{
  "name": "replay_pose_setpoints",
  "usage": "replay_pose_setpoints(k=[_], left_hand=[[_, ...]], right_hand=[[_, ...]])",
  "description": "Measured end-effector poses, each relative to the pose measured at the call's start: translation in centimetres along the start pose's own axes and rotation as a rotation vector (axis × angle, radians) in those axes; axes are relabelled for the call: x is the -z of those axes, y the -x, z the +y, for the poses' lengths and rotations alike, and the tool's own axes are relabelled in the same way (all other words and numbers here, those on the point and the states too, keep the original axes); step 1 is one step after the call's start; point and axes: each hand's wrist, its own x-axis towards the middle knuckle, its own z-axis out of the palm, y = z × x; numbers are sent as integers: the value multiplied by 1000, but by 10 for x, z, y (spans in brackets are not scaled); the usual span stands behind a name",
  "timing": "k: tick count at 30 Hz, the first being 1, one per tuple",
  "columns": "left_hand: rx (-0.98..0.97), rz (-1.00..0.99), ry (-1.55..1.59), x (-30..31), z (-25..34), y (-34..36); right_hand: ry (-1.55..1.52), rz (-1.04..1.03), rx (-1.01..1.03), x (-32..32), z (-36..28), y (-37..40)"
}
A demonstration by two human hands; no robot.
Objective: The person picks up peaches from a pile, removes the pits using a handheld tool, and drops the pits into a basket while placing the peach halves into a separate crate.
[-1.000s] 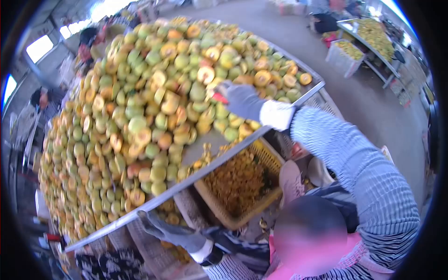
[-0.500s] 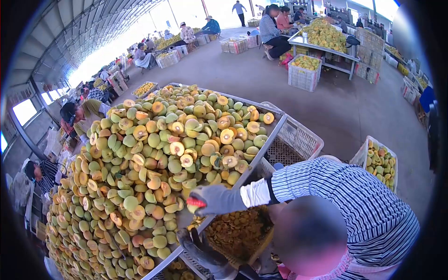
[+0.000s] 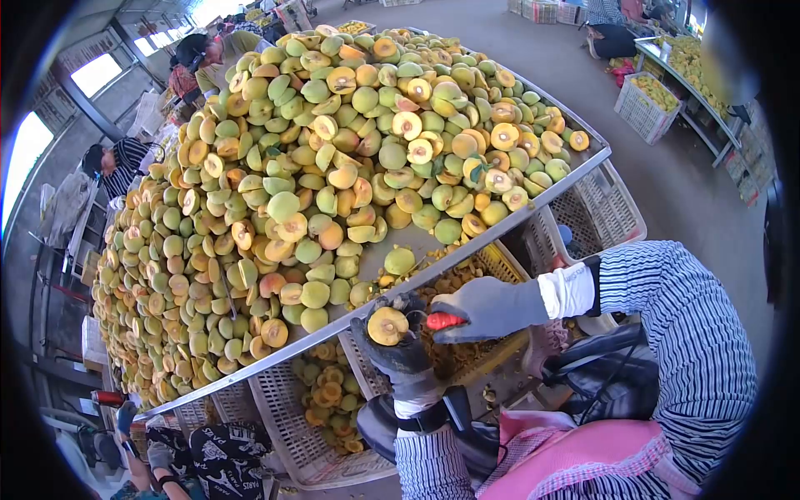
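My left hand (image 3: pixel 398 357), in a dark glove, is closed around a halved peach (image 3: pixel 387 326) whose cut face is turned up. Close on its right, my right hand (image 3: pixel 493 308) in a grey glove grips a red-handled tool (image 3: pixel 445 321). The tool's working end points at the peach and is too small to make out. Both hands are just off the metal rim (image 3: pixel 467 248) of a table heaped with peaches (image 3: pixel 333 179), many of them cut in half. Beneath the hands, a crate of peach scraps (image 3: pixel 479 350) is partly hidden.
A white crate of peach halves (image 3: pixel 329 400) stands below the table edge on the left. Another plastic crate (image 3: pixel 600 212) is under the right corner. Co-workers sit along the far left side, and one person's legs (image 3: pixel 221 458) show at lower left.
The view has swung down and left. My left hand, earlier open and low by the rim, now holds a halved peach. My right hand has drawn back from the pile, still gripping the red-handled tool.
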Motion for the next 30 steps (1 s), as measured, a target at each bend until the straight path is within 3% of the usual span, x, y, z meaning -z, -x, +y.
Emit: replay_pose_setpoints(k=[1,3,5,6,9,13,15,16,19,21,26,28,30], left_hand=[[50,-55,165,4,-4,-2],[97,-112,329,9,-10,-3],[227,51,487,2,-7,1],[143,-58,298,18,-34,3],[130,-123,219,31,-41,4],[163,-95,250,10,-2,8],[7,94,202,-13,18,9],[-102,-36,133,-6,16,7],[-172,-54,100,0,16,5],[-63,-104,0,11,17,5],[84,-153,75,8,18,4],[139,-123,168,3,21,2],[120,16,341,-14,33,3]], right_hand=[[91,55,136,-2,-5,-5],[76,57,143,-5,-15,-13],[8,109,110,-14,-15,-20],[30,90,108,-19,-12,-22],[46,35,61,-21,-13,-23],[-36,0,90,-24,-12,-22],[-474,-327,-112,-21,-18,-24],[-473,-330,-114,-18,-22,-23],[-584,-376,-138,-16,-25,-22],[-3,-6,47,-27,-10,-22],[-309,-41,122,-28,-12,-21],[-734,-410,-266,-13,-29,-15],[-784,-398,-256,-20,-28,-18]])
